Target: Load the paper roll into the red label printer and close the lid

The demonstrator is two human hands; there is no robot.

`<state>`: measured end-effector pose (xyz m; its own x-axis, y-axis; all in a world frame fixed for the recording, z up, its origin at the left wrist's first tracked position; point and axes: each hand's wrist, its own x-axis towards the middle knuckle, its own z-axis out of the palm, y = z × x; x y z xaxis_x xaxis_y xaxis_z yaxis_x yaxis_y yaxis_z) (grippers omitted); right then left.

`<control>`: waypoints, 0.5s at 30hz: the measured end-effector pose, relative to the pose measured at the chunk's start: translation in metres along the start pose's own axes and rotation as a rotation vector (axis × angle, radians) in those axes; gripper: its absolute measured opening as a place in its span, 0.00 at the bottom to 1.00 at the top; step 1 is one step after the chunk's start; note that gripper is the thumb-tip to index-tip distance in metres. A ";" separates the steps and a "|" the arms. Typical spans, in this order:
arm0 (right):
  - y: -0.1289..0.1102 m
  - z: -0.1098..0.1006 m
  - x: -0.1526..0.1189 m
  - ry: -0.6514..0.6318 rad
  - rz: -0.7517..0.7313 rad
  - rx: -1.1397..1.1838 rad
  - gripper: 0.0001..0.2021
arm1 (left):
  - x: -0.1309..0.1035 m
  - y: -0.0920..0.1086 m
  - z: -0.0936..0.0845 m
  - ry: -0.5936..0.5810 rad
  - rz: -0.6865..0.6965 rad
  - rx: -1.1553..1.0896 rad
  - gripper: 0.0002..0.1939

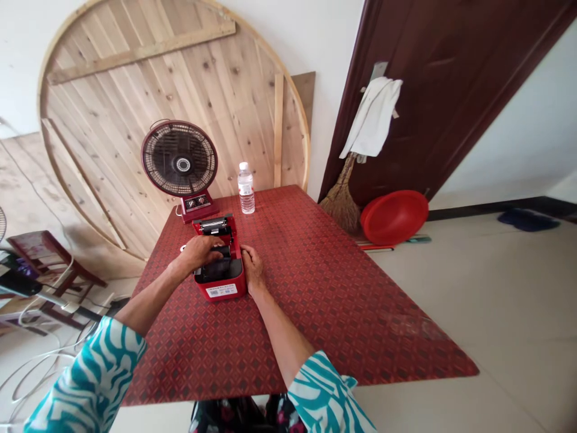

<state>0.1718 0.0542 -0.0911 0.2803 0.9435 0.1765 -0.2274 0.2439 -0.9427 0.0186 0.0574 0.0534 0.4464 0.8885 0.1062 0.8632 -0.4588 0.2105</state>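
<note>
At the red machine [219, 272], left hand [201, 252] loosely curled on black cylinder [223, 251]

"What touched the red machine [220, 275]?"
"The left hand [202, 251] reached into its open top; the right hand [253, 268] rested against its right side."
"And behind the machine?"
"A fan [181, 161] stood left, a bottle [246, 190] right."

Bright, even light from where I'm standing; source out of view. White wall [20, 42] nearly washed out upper left, dark door [455, 78] dimmer. Pale sheen on tabletop [342, 300] toward its near right corner. Black insides of red machine [220, 272] lose detail; label [221, 290] unreadable. Wide-angle stretch at edges, sleeves [97, 376] soft.
</note>
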 end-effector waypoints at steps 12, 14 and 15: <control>0.001 -0.003 -0.001 -0.011 0.007 -0.005 0.15 | -0.002 -0.013 0.011 -0.110 0.100 -0.223 0.12; 0.005 -0.004 0.001 -0.024 0.034 0.013 0.16 | -0.012 -0.013 0.012 -0.065 0.103 -0.286 0.20; 0.006 -0.004 0.003 -0.024 0.050 0.026 0.16 | -0.016 -0.014 0.013 -0.028 0.111 -0.319 0.22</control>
<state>0.1750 0.0577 -0.0972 0.2453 0.9599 0.1361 -0.2646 0.2013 -0.9431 0.0027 0.0492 0.0361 0.5441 0.8304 0.1198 0.6933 -0.5254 0.4934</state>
